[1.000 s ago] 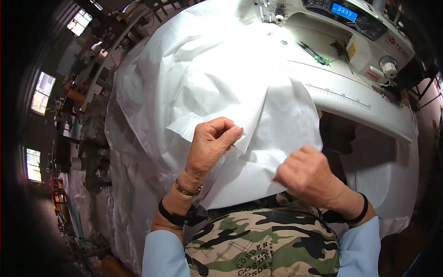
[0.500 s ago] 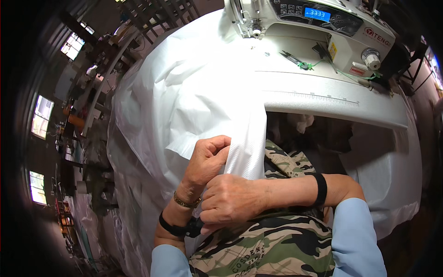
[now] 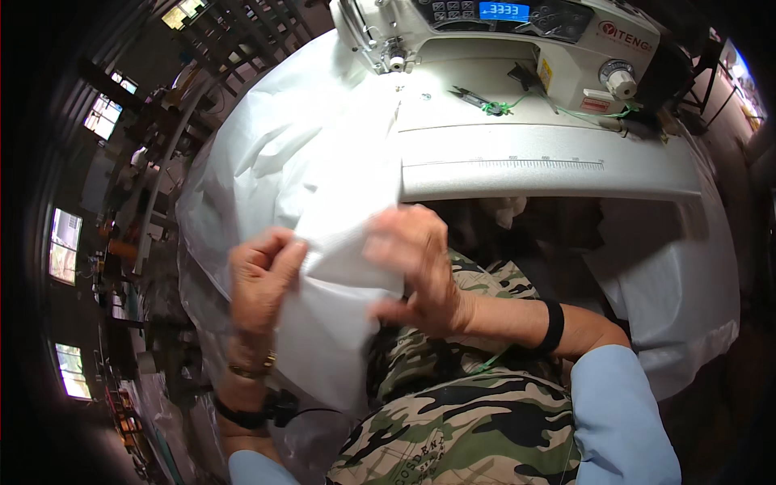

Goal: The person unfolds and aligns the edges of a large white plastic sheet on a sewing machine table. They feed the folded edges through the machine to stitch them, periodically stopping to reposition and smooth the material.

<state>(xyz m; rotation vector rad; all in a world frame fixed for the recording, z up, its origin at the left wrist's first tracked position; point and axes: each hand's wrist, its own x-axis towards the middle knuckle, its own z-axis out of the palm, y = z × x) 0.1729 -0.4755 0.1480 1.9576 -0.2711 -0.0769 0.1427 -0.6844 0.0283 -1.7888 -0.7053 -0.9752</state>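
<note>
A large sheet of thin white fabric point(image 3: 267, 178) runs from under the sewing machine's needle area down over the table edge toward my lap. My left hand point(image 3: 263, 279) pinches the fabric between thumb and fingers, left of the hanging strip. At the strip's right edge is my right hand point(image 3: 416, 267), smeared by motion, its thumb apart from the fingers. Whether it grips any cloth I cannot make out. The sewing machine point(image 3: 517, 40), white with a lit blue display, stands beyond both hands, its needle and presser foot point(image 3: 396, 58) at the fabric's far right edge.
Thread snips point(image 3: 473, 99) and green thread point(image 3: 558, 111) lie on the machine bed point(image 3: 453, 141). A ruler scale runs along the bed's front edge. More white material point(image 3: 663, 323) hangs at the right. Camouflage cloth point(image 3: 469, 412) covers my lap. Cluttered benches stand at the left.
My hands, close together before, have moved apart: the left to the left, the right upward. The fabric between them has spread wider. The whole view has shifted slightly.
</note>
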